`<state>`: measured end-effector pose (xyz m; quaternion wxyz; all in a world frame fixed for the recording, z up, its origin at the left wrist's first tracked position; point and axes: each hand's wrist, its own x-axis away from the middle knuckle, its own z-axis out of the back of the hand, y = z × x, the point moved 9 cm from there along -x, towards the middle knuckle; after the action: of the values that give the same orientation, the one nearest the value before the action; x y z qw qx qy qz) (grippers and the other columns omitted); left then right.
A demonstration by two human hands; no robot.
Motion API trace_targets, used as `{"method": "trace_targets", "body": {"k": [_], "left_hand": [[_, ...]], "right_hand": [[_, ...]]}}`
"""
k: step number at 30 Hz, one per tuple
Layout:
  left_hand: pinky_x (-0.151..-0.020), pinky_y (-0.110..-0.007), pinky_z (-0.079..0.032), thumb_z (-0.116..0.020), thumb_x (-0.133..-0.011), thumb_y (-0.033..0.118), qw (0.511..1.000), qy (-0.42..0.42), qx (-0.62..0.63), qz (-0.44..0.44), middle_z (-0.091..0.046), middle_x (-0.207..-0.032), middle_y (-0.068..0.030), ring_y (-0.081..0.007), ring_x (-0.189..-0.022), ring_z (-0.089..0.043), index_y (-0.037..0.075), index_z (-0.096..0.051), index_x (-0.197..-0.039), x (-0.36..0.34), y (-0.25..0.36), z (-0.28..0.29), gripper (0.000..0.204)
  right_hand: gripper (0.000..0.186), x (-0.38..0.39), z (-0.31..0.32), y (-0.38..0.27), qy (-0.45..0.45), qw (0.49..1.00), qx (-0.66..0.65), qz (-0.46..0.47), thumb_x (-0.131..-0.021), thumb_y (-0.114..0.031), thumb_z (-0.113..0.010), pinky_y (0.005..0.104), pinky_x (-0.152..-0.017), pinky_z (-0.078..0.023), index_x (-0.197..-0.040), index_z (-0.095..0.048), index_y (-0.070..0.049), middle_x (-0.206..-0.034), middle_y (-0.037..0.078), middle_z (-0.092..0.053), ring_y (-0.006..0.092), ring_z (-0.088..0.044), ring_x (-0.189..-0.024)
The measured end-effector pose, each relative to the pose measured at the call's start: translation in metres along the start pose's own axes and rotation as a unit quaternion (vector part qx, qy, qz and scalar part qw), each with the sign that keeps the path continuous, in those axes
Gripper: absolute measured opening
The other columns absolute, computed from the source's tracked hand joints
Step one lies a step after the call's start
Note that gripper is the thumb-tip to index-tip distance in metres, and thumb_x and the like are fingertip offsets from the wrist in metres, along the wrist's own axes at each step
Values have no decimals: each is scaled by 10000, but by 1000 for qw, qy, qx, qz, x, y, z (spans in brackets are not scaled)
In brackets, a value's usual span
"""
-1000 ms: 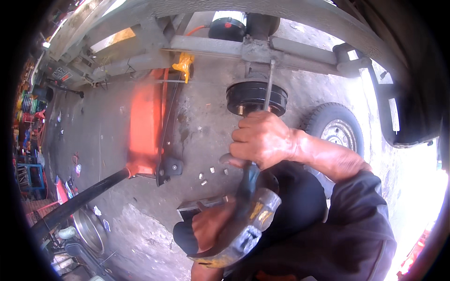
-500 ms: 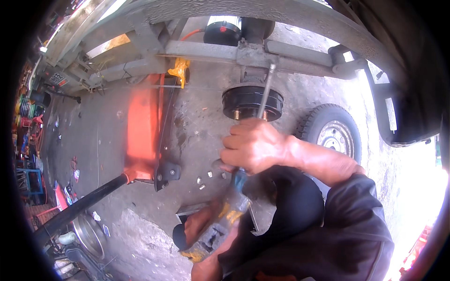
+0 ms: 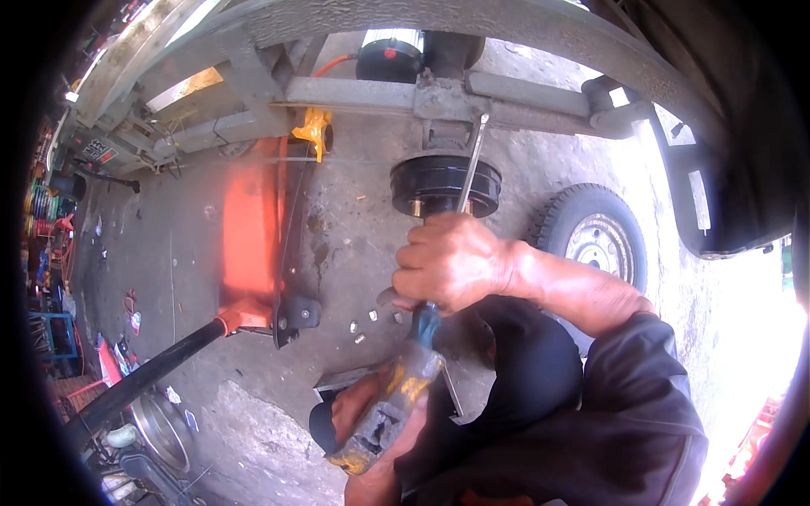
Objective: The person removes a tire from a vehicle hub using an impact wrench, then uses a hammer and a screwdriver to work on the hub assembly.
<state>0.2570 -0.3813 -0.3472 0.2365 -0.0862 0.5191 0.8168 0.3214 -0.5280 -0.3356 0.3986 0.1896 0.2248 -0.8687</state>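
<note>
My right hand [image 3: 451,260] is closed in a fist around a long tool with a slim bright metal shaft [image 3: 474,164]. The shaft slants up past a black drum [image 3: 445,187]. Below the fist shows a blue section [image 3: 427,324], which meets a worn grey-and-yellow metal piece [image 3: 386,411] with a recess in its side; I cannot make out its kind. From beneath, my left hand [image 3: 407,434] is wrapped around that piece, its fingers partly hidden. How the blue section joins the two parts is unclear.
A grey metal frame [image 3: 354,91] spans the top, with a yellow bracket [image 3: 314,132] under it. An orange jack [image 3: 250,228] with a black handle [image 3: 143,375] stands at left. A tyred wheel [image 3: 553,221] is at right. Several small pieces lie on the floor [image 3: 337,278].
The surroundings have shifted slightly left in the view, and the shaft tip a little with them. Both hands keep their grips in nearly the same place.
</note>
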Motion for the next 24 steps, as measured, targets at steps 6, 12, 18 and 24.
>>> {"method": "trace_targets", "body": {"k": [6,12,18,24], "left_hand": [[-679,-361,-514,-768,-665,277,994,-59,-58,70,-660,-861,-112,-268,-739,-653,55,-639,-966,-8,-8,-35,396],[-613,-352,-520,-747,-673,240,998,22,-19,47,-659,-784,-128,-280,-665,-656,32,-650,-918,9,5,-7,335],[-590,-341,-517,-731,-693,271,991,117,18,63,-650,-765,-133,-261,-633,-648,30,-633,-897,25,13,8,331],[-620,-372,-516,-725,-712,260,996,-4,-80,30,-654,-828,-136,-285,-686,-651,30,-634,-943,12,8,-13,339]], "right_hand": [[285,4,13,25,11,1000,-3,21,-676,-246,-693,356,-462,-390,-595,-452,-117,-597,20,-448,222,-505,-546],[198,5,5,3,-10,999,-39,12,-668,-212,-679,371,-487,-430,-632,-506,-123,-592,32,-496,246,-541,-548],[292,-4,0,-16,7,997,-46,62,-667,-271,-695,346,-475,-408,-617,-450,-120,-614,12,-449,212,-517,-568],[219,2,-6,2,-37,998,-41,18,-730,-241,-663,385,-525,-454,-648,-509,-109,-608,43,-500,248,-563,-595]]}}
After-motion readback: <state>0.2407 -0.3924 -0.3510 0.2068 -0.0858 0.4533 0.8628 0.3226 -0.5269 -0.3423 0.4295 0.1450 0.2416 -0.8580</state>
